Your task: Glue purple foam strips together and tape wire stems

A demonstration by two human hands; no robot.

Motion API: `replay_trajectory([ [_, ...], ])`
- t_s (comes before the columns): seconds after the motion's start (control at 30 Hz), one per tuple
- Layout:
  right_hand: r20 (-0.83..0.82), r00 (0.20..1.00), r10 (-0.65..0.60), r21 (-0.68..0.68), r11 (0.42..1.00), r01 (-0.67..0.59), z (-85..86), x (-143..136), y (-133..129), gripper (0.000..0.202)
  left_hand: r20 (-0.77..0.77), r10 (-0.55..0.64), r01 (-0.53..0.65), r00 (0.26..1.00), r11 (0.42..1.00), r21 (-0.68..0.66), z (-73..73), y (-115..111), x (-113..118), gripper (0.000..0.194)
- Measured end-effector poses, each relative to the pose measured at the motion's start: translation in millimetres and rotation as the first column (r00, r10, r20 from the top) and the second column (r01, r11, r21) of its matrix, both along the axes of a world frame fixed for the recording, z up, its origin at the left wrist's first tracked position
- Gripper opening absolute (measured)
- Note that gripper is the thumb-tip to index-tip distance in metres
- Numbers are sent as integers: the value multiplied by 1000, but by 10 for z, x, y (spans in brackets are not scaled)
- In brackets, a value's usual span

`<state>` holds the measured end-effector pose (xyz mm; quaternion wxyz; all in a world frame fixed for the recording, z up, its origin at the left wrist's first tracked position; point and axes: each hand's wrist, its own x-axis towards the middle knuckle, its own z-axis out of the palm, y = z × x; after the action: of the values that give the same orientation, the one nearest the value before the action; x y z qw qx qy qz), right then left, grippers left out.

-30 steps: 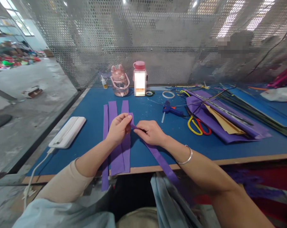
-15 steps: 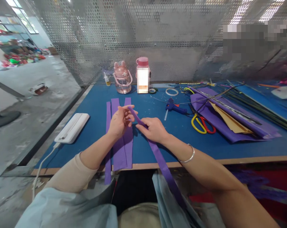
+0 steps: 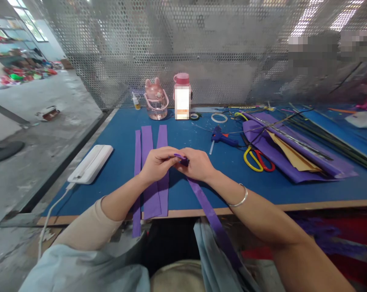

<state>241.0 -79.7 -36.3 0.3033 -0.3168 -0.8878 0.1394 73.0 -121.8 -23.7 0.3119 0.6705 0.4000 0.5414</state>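
A long purple strip (image 3: pixel 212 217) runs from between my hands down over the table's front edge to my lap. My left hand (image 3: pixel 159 163) pinches its upper end, which is folded over. Close beside it, my right hand (image 3: pixel 198 164) is closed round the strip just below that end. Several more purple strips lie on the blue table on the left: a narrow one (image 3: pixel 137 174), a wide one (image 3: pixel 150 190) and another (image 3: pixel 163 182) partly behind my left hand.
On the left lies a white power bank (image 3: pixel 90 164) with a cable. Bottles, one pink-lidded (image 3: pixel 156 101), stand at the back. A glue gun (image 3: pixel 224 138), scissors (image 3: pixel 258 159) and purple sheets (image 3: pixel 293 162) lie on the right.
My left hand has moved right and down to meet my right hand, and its fingers have closed on the strip's end. The end that stuck up is now bent over between both hands.
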Motion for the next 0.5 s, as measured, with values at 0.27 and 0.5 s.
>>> replay_trajectory([
  [0.27,-227,942,-246,-124,967,222,312,510,607,40,410,40,140,911,905,-401,17,101,-26,38],
  [0.5,424,781,-458,51,873,484,62,1203,1205,58,512,85,261,855,781,-567,71,101,-49,36],
])
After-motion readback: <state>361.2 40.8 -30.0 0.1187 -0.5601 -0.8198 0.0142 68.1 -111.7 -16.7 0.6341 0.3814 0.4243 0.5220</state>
